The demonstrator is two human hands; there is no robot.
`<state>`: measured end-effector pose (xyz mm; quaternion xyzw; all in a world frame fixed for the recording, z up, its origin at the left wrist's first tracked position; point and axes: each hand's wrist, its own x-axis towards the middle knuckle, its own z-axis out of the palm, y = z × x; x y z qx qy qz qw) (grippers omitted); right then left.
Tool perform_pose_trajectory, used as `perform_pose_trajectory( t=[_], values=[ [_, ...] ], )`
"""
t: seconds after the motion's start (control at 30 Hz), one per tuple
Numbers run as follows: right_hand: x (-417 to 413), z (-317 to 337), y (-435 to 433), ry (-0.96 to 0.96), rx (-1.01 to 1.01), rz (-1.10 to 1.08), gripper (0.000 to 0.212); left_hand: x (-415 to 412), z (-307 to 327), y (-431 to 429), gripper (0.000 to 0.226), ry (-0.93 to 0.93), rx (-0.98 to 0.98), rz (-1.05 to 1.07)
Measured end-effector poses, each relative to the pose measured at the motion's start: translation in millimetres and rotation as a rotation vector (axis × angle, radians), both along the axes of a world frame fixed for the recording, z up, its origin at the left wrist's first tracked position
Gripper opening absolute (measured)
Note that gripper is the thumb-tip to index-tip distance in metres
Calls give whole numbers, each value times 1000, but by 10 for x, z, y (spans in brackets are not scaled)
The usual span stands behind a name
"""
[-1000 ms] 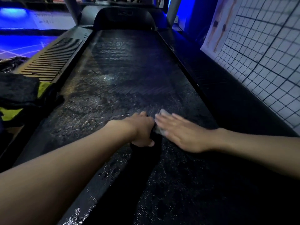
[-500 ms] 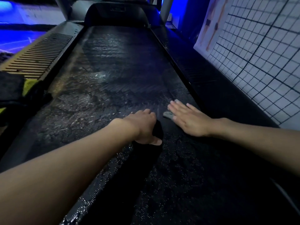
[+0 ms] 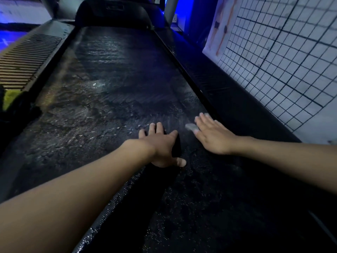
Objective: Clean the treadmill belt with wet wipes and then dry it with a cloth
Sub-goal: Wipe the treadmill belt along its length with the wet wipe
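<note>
The black treadmill belt (image 3: 102, 92) runs away from me, its surface streaked and shiny with wet. My right hand (image 3: 213, 136) lies flat with straight fingers near the belt's right edge and presses a pale wet wipe (image 3: 190, 127), which shows only beside the fingertips. My left hand (image 3: 160, 147) rests palm down in the middle of the belt, fingers stretched forward and thumb out to the side. A dark patch (image 3: 176, 147) lies between its thumb and forefinger; I cannot tell whether it is cloth or shadow.
A ribbed side rail (image 3: 27, 57) runs along the belt's left. A yellow-green and black cloth (image 3: 10, 100) lies at the left edge. The black right rail (image 3: 228, 92) borders a white wall with a wire grid (image 3: 284, 63). The motor cover (image 3: 113, 13) closes the far end.
My right hand slid the wipe from beside my left hand out toward the belt's right edge. My left hand's curled fingers straightened and lie flat.
</note>
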<state>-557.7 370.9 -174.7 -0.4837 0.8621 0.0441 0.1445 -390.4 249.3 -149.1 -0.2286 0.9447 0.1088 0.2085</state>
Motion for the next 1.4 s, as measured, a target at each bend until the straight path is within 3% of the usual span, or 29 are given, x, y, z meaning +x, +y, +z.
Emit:
perform_pose_trajectory(
  t=[0.1, 0.27, 0.33, 0.4, 0.47, 0.57, 0.73, 0.9, 1.03, 1.17, 1.3, 1.4],
  values=[
    [63, 29, -221, -34, -43, -175, 64, 28, 9, 16, 104, 38, -7, -17],
    [175, -45, 370, -81, 40, -170, 69, 210, -33, 83, 81, 190, -91, -95],
    [147, -66, 311, -106, -8, -153, 78, 219, -25, 117, 78, 185, -105, -100],
    [154, -58, 176, -95, -78, -217, 71, 206, 6, 133, 75, 163, -100, -95],
    [272, -48, 267, -46, -93, -117, 58, 205, 25, 135, 70, 150, -82, -101],
    [391, -24, 638, -64, -45, 163, 58, 254, 2, 134, 66, 159, -83, -132],
    [289, 0, 379, -4, -33, 39, 57, 338, -13, 151, 83, 144, -62, -134],
    [484, 53, 655, -17, -4, 337, 63, 400, 6, 118, 95, 101, -32, -158],
    [417, 65, 404, 34, 15, 171, 58, 371, 60, 141, 95, 94, -21, -148],
    [633, 15, 624, -18, -44, 472, 59, 406, 51, 89, 98, 91, -8, -142],
    [395, 21, 250, 30, 1, 169, 57, 432, 59, 58, 108, 91, 28, -87],
    [664, -4, 330, 31, -53, 349, 65, 477, 37, 52, 108, 72, -8, -46]
  ],
)
